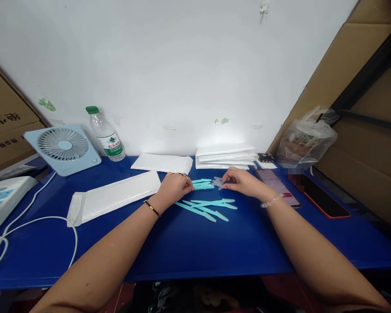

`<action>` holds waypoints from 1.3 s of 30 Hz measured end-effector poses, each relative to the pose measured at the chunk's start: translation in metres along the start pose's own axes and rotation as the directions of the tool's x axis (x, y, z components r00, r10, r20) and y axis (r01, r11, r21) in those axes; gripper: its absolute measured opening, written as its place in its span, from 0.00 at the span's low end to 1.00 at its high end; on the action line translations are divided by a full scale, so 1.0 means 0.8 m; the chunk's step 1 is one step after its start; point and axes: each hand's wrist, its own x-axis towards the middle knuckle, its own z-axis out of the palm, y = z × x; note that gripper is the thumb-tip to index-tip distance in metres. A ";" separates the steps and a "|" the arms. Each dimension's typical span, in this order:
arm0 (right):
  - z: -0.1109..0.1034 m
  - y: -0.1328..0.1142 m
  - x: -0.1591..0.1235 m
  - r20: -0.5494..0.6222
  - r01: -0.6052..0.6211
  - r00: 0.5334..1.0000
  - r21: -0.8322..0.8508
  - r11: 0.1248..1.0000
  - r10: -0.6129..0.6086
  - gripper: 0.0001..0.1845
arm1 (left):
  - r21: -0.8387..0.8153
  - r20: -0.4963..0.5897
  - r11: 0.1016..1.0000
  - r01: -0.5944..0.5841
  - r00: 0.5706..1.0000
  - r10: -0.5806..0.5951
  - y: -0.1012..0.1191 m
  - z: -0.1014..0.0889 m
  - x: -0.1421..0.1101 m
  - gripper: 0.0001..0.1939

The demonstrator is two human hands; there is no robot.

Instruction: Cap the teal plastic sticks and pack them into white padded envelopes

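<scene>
My left hand [175,186] rests on the blue table [195,243], fingers closed round one end of a small bunch of light-blue plastic sticks [202,184]. My right hand [239,179] pinches the other end of that bunch, where clear caps [217,182] show. Several more light-blue sticks [208,207] lie loose on the table just in front of both hands. A white padded envelope [112,198] lies left of my left hand.
A stack of white envelopes [226,155] and another single one [163,163] lie near the wall. A small fan [63,148], a water bottle [106,134], white cables [26,226], two phones [278,186] [326,201] and a plastic bag [306,139] ring the work area.
</scene>
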 end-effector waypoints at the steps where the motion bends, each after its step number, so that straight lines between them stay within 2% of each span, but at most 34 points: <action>1: -0.003 0.000 -0.003 0.017 0.007 1.000 -0.001 1.000 -0.007 0.14 | -0.009 -0.019 1.000 0.005 1.000 -0.006 -0.001 0.001 0.000 0.09; 4: -0.009 -0.006 -0.012 0.178 0.056 0.982 0.025 0.998 -0.059 0.12 | -0.043 -0.070 0.999 0.011 0.997 -0.014 0.003 0.001 -0.002 0.07; 7: -0.007 -0.015 -0.017 0.301 0.079 0.950 0.022 0.997 -0.082 0.10 | -0.098 -0.042 0.994 -0.041 0.998 0.037 0.016 -0.002 -0.008 0.10; 10: -0.001 -0.025 -0.016 0.254 0.089 0.963 -0.003 0.996 -0.085 0.08 | -0.132 0.007 0.984 -0.120 0.993 0.122 0.030 -0.002 -0.012 0.15; 14: 0.005 -0.031 -0.010 0.135 0.090 0.987 -0.033 0.995 -0.085 0.06 | -0.072 0.028 0.985 -0.157 0.987 0.159 0.035 -0.001 -0.010 0.15; 17: 0.005 -0.024 -0.005 0.070 0.076 0.995 -0.079 0.994 -0.070 0.05 | -0.034 0.006 0.994 -0.101 0.995 0.101 0.024 -0.005 -0.006 0.13; 22: -0.001 -0.011 -0.004 -0.021 -0.026 0.999 -0.076 0.997 0.025 0.08 | -0.011 -0.019 1.000 0.026 0.999 -0.026 0.002 -0.009 -0.005 0.10; 24: -0.005 -0.017 -0.010 0.019 -0.017 1.000 -0.070 0.997 0.018 0.10 | -0.010 -0.016 1.000 0.018 1.000 -0.018 -0.001 -0.007 -0.005 0.11; 26: -0.009 -0.028 -0.018 0.153 0.012 0.988 -0.048 0.999 -0.004 0.10 | -0.015 -0.010 1.000 0.000 1.000 0.000 0.000 -0.006 -0.006 0.12; 28: -0.010 -0.039 -0.025 0.292 0.030 0.956 -0.043 0.999 -0.016 0.09 | -0.020 -0.006 1.000 -0.008 1.000 0.008 0.002 -0.005 -0.007 0.11; 30: -0.007 -0.046 -0.029 0.350 0.036 0.937 -0.079 0.996 -0.006 0.06 | -0.041 -0.017 0.999 -0.024 1.000 0.024 0.008 -0.007 -0.008 0.11; 33: -0.002 -0.053 -0.027 0.316 0.050 0.949 -0.111 0.993 -0.012 0.02 | -0.118 -0.025 0.987 -0.111 0.994 0.109 0.021 -0.011 -0.012 0.14; 36: 0.002 -0.058 -0.022 0.235 0.064 0.971 -0.096 0.993 -0.040 0.04 | -0.160 0.019 0.966 -0.205 0.977 0.210 0.032 -0.011 -0.014 0.15; 39: 0.004 -0.055 -0.017 0.154 0.066 0.987 -0.081 0.995 -0.053 0.05 | -0.144 0.017 0.967 -0.208 0.977 0.213 0.030 -0.007 -0.012 0.13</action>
